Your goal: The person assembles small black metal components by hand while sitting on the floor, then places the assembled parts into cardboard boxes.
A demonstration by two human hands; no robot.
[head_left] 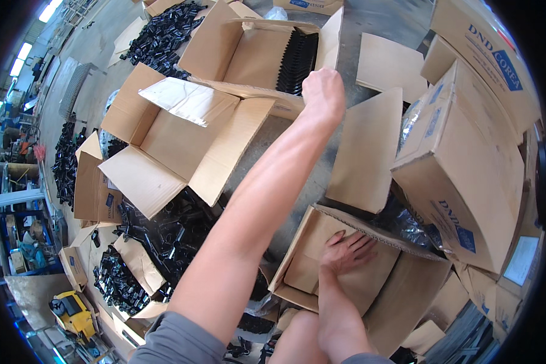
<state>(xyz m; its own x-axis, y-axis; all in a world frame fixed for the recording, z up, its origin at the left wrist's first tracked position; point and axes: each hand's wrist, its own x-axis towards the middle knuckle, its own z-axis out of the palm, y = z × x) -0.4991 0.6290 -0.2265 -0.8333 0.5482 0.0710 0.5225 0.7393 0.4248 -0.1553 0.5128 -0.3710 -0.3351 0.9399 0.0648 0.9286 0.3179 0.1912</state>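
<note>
My left hand (pixel 323 95) reaches far forward and is closed in a fist at the near right corner of an open cardboard box (pixel 255 54). It seems to grip the box's edge there, though the fingertips are hidden. Inside that box, a row of black toothed parts (pixel 298 60) stands stacked against the right wall, just beyond the fist. Close to my body, my right hand (pixel 347 250) lies flat with its fingers apart inside a second open cardboard box (pixel 297 267), on the cardboard lining it. Nothing is held in the right hand.
Another open box (pixel 182 136) stands left of my left forearm. Piles of black parts (pixel 164 36) lie on the floor at the far left, with more (pixel 118 279) nearer. Large cartons (pixel 461 158) crowd the right side, beside a flat cardboard sheet (pixel 367 148). A yellow machine (pixel 76 312) sits lower left.
</note>
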